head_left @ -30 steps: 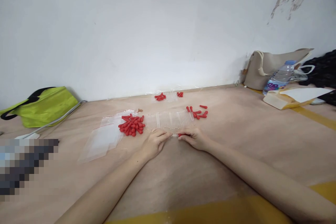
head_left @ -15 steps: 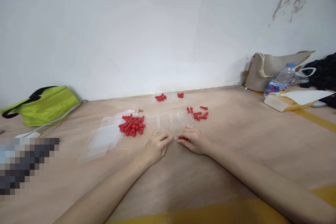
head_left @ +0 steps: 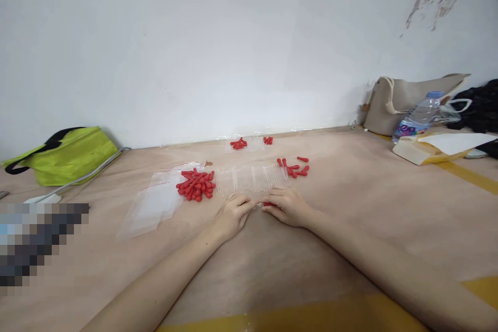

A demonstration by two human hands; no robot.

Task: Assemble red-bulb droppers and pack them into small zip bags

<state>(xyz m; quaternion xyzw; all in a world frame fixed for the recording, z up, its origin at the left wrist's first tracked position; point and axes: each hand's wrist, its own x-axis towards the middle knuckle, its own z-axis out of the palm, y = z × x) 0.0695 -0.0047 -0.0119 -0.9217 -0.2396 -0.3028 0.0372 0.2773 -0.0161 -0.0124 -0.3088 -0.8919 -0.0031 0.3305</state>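
Observation:
My right hand [head_left: 287, 206] is closed on a red rubber dropper bulb [head_left: 268, 204], mostly hidden under the fingers. My left hand [head_left: 234, 212] pinches a clear glass dropper tube [head_left: 259, 206]; only a short piece shows, meeting the bulb between the two hands. Just beyond the hands lies a row of clear dropper tubes [head_left: 245, 178], side by side. A heap of red bulbs [head_left: 195, 185] is left of the row. At its right end lie several more red bulbs [head_left: 299, 170], some apparently fitted on tubes.
Clear zip bags [head_left: 157, 205] lie flat at the left. Near the wall rests a small bag of red-bulbed droppers [head_left: 238, 143]. A green pouch [head_left: 73, 158] is far left. At right are a grey bag [head_left: 408, 96], a water bottle [head_left: 418, 116] and an opened paper packet [head_left: 428, 148].
My two hands have drawn very slightly closer, so a little less of the tube shows between them. The things on the table have not moved.

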